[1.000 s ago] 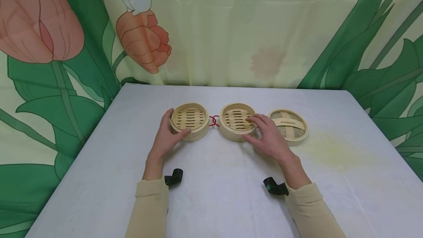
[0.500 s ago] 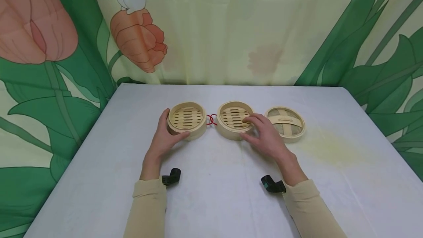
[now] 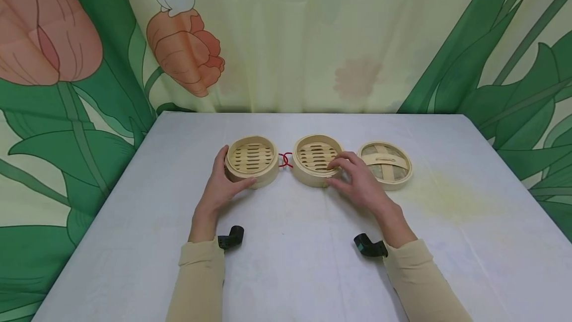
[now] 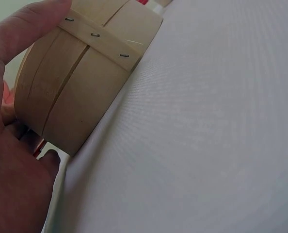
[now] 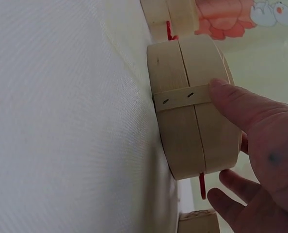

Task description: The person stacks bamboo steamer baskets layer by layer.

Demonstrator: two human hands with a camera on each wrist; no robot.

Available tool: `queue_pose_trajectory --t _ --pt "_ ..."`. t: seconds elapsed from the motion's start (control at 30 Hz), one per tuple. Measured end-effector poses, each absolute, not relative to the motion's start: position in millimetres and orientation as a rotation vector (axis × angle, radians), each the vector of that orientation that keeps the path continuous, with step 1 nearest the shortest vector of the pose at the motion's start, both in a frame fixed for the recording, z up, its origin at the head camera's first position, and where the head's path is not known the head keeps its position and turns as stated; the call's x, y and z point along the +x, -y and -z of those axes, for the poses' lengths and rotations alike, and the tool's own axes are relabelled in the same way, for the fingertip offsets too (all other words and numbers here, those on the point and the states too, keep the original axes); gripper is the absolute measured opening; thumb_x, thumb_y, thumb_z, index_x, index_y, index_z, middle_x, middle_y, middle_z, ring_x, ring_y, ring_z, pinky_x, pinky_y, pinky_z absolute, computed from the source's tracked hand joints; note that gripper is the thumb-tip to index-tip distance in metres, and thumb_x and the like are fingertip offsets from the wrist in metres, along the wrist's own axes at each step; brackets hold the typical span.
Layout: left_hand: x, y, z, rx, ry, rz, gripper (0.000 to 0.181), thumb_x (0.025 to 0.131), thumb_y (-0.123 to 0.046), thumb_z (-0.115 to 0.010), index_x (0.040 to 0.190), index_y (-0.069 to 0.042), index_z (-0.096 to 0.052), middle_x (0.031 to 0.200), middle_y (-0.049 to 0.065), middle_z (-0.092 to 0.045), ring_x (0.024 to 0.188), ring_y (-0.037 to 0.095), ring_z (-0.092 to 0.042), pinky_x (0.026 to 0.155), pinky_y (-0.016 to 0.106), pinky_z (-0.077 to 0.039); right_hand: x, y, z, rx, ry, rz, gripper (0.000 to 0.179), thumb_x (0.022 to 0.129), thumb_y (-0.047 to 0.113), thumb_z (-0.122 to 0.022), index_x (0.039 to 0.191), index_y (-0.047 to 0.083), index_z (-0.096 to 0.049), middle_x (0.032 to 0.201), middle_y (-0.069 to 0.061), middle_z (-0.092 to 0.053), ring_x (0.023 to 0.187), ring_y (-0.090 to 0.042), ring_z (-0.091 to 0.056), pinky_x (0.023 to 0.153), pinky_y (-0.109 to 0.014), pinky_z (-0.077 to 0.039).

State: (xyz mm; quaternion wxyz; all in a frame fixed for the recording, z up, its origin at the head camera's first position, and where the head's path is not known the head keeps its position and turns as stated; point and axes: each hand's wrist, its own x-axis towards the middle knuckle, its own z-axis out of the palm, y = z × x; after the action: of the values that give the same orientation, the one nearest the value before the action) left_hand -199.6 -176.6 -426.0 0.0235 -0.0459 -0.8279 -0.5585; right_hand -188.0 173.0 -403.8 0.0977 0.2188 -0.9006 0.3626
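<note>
Two round bamboo steamer baskets stand side by side on the white-covered table, slatted floors facing up. Around the left steamer basket curls my left hand, thumb on its front wall and fingers along its far left side. My right hand grips the right steamer basket at its right edge, with the thumb against the outer wall and fingertips over the rim. Red cord loops meet between the two baskets. In the left wrist view, a stapled bamboo strip crosses the left basket's wall.
A bamboo steamer lid with crossed bands lies just right of the right hand. The white table stretches toward the viewer, and a printed floral curtain hangs behind its far edge. Black wrist cameras sit at both cuffs.
The head view has shifted slightly, so everything sits a little further left and higher. Both hands keep their grip, and baskets and lid hold their places relative to each other.
</note>
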Motion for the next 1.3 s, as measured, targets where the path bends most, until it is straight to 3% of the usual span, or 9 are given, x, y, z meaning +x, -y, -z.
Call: queue_pose_trajectory --t 0.6,1.3 --pt "-198.3 177.1 424.9 -0.159 2.556 1.731 0.117 0.077 -0.018 -0.090 0.162 -0.009 -0.010 0.165 0.011 -0.018 0.151 0.025 -0.014 0.120 0.048 -0.012 -188.4 -173.0 406.9 0.725 2.653 -1.042 0.022 0.087 0.006 -0.079 0.108 0.004 -0.070 0.120 -0.015 -0.057 0.117 -0.035 -0.050 0.103 -0.053 -0.037" --pt "-199.5 176.7 426.5 -0.158 2.555 1.734 0.117 0.078 -0.020 -0.090 0.162 -0.010 -0.009 0.165 0.010 -0.018 0.151 0.023 -0.013 0.120 0.047 -0.012 -189.8 -174.9 412.0 0.696 2.593 -1.345 0.021 0.087 -0.003 -0.076 0.106 0.002 -0.068 0.119 -0.012 -0.051 0.118 -0.031 -0.045 0.105 -0.049 -0.034"
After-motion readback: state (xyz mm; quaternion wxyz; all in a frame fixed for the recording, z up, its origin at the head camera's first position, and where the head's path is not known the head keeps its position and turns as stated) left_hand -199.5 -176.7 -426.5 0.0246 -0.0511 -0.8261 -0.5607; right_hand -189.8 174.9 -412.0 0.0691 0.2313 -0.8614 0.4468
